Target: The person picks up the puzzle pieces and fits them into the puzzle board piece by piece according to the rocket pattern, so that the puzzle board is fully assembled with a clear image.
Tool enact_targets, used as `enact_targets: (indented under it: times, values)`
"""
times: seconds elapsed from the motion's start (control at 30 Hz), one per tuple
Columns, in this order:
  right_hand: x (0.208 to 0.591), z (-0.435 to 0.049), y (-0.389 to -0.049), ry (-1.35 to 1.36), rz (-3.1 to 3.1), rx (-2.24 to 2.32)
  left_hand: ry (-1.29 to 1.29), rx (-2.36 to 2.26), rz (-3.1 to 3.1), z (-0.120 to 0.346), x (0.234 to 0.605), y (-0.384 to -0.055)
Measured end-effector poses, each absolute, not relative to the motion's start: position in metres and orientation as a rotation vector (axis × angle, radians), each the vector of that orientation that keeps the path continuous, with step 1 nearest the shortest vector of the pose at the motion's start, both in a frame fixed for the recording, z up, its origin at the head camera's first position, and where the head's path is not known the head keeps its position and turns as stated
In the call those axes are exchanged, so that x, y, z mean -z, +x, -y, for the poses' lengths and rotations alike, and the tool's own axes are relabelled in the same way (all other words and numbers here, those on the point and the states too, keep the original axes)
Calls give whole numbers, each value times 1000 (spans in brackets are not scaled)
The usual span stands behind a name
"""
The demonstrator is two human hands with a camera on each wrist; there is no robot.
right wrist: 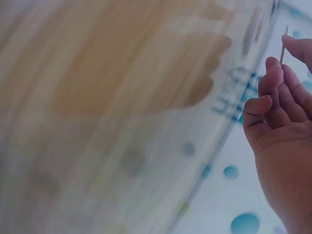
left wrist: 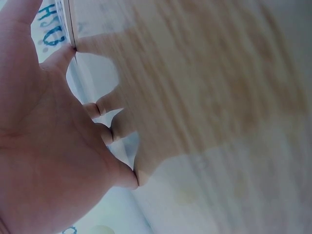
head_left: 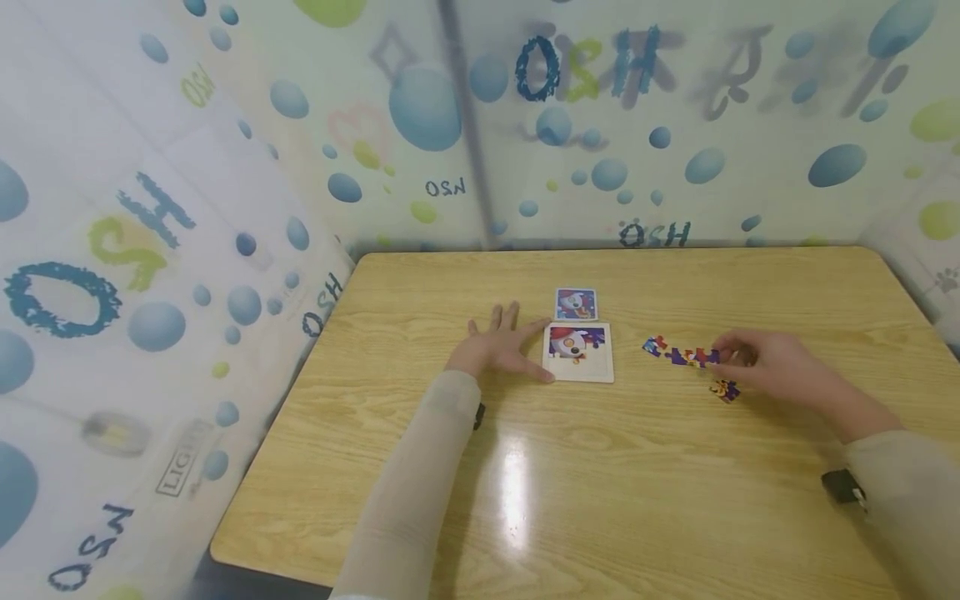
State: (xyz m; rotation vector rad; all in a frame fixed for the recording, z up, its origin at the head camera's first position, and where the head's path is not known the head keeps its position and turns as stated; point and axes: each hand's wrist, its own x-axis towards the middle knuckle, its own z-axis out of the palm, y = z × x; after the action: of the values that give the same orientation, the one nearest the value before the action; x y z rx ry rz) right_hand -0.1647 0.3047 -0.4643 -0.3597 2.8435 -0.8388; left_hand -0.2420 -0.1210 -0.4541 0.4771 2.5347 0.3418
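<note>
My left hand (head_left: pixel 501 348) is spread flat at the left side of the puzzle tray (head_left: pixel 596 367), thumb and index fingertip at its edge; the left wrist view shows the palm (left wrist: pixel 48 131) and several fingertips on the table. A partly filled picture with a white face sits in the tray's upper part. My right hand (head_left: pixel 772 367) pinches a puzzle piece between thumb and fingers; in the right wrist view that puzzle piece (right wrist: pixel 283 48) shows edge-on as a thin line, its picture hidden. Loose puzzle pieces (head_left: pixel 678 357) lie left of this hand, and another puzzle piece (head_left: pixel 724 390) lies below it.
A small picture card (head_left: pixel 576 304) lies just behind the tray, showing a similar white face. The wooden table (head_left: pixel 600 483) meets a printed wall (head_left: pixel 525 167) at the back and another wall (head_left: pixel 187 275) at the left.
</note>
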Motion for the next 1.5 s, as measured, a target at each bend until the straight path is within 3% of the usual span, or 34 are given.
enact_targets:
  times: [0.63,1.5]
  values:
    - [459,-209,-189,-470,-2785,881,472,-346,-2540,122,456,-242]
    - [460,-161,-210,-629,-2817,689,467,-347,-2546,121,457,-243]
